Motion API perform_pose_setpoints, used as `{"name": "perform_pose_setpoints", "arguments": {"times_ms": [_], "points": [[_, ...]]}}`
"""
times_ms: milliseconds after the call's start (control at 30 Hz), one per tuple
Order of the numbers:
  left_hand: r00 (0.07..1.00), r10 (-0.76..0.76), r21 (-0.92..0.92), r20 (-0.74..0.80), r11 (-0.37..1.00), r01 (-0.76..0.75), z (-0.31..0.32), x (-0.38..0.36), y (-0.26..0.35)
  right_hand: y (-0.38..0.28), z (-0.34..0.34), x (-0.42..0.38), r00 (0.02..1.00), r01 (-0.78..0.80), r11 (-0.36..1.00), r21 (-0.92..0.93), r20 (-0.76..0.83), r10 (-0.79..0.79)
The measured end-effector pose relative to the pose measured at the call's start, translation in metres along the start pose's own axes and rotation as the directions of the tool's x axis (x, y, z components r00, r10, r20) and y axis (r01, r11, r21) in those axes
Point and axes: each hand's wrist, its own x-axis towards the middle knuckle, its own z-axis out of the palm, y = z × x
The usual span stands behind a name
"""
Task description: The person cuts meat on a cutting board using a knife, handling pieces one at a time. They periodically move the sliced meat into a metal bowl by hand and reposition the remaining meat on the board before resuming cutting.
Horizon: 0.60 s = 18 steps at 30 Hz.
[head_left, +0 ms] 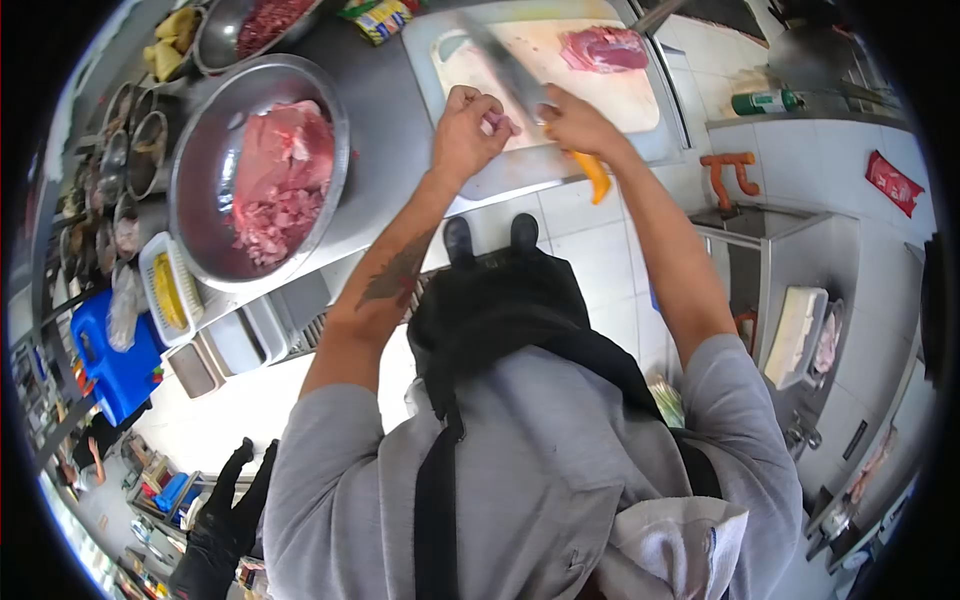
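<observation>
A large knife (503, 70) with a yellow handle (592, 178) is in my right hand (580, 122), its blade blurred over the white cutting board (480, 80). Beside it, my left hand (468, 135) is closed on a small piece of pinkish meat (497, 124) at the board's near edge. A larger slab of raw meat (604, 49) lies on the far right part of the board. To the left, a steel bowl (190, 190) holds a big piece of raw meat (285, 150) with small cut pieces (275, 220) below it.
Another steel bowl (212, 40) with ground-looking meat stands at the back left, near a yellow packet (380, 20). A white basket (150, 290) sits at the counter's left edge. At right is a sink unit (815, 250). Other people (215, 535) stand at lower left.
</observation>
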Motion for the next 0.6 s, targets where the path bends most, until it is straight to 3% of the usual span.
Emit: {"name": "perform_pose_setpoints", "arguments": {"times_ms": [67, 100, 133, 167, 200, 233, 267, 300, 333, 367, 433, 467, 567, 600], "points": [[0.993, 0.074, -0.012, -0.095, 0.997, -0.075, 0.003, 0.006, -0.008, 0.018, -0.026, -0.008, 0.997, 0.037, 0.993, -0.109, -0.067, -0.045], [0.993, 0.108, 0.002, 0.047, 0.994, -0.109, 0.005, 0.007, -0.018, -0.004, -0.044, -0.039, 0.997, 0.018, 0.993, -0.115, -0.07, -0.026], [0.958, -0.205, -0.254, 0.2, 0.933, 0.253, 0.018, 0.008, -0.02, 0.049, -0.053, -0.027, 0.892, 0.323, 0.812, -0.486, -0.131, -0.433], [0.987, -0.152, -0.022, 0.047, 0.988, 0.153, 0.042, 0.006, -0.044, 0.067, -0.059, -0.032, 0.903, 0.276, 0.772, -0.572, -0.121, -0.412], [0.981, 0.188, 0.281, -0.046, 0.945, -0.168, 0.066, 0.002, -0.079, 0.091, -0.074, -0.03, 0.717, 0.49, 0.308, -0.816, 0.176, -0.675], [0.97, 0.234, 0.335, -0.062, 0.921, -0.201, 0.065, 0.001, -0.072, 0.104, -0.078, -0.026, 0.733, 0.451, 0.282, -0.847, 0.171, -0.658], [0.949, 0.255, 0.057, -0.188, 0.967, -0.248, 0.1, 0.013, -0.098, 0.151, -0.079, -0.006, 0.728, 0.499, 0.536, -0.681, -0.005, -0.685], [0.987, 0.054, 0.198, -0.151, 0.98, -0.023, 0.103, 0.017, -0.087, 0.1, -0.072, -0.041, 0.972, 0.184, 0.983, 0.018, -0.151, -0.18], [0.997, -0.066, 0.409, 0.029, 0.911, 0.048, 0.1, 0.024, -0.079, 0.059, -0.061, -0.069, 0.973, 0.024, 0.986, 0.168, -0.231, 0.015], [0.988, -0.145, 0.483, 0.052, 0.87, 0.102, 0.071, 0.015, -0.032, 0.089, -0.059, -0.057, 0.968, 0.176, 0.936, 0.304, -0.224, -0.11], [0.926, -0.348, 0.557, 0.15, 0.803, 0.212, 0.033, 0.007, 0.042, 0.032, -0.053, -0.11, 0.961, 0.237, 0.878, 0.416, -0.234, -0.149], [0.955, -0.275, 0.537, 0.107, 0.825, 0.178, 0.046, 0.009, 0.021, 0.025, -0.053, -0.1, 0.96, 0.261, 0.87, 0.418, -0.204, -0.189], [0.951, -0.308, 0.509, 0.028, 0.823, 0.251, 0.061, -0.003, 0.014, 0.043, -0.066, -0.088, 0.95, 0.309, 0.9, 0.308, -0.15, -0.275], [0.952, -0.307, 0.51, 0.002, 0.819, 0.263, 0.057, -0.006, 0.014, 0.05, -0.07, -0.07, 0.954, 0.3, 0.937, 0.177, -0.049, -0.296]]}}
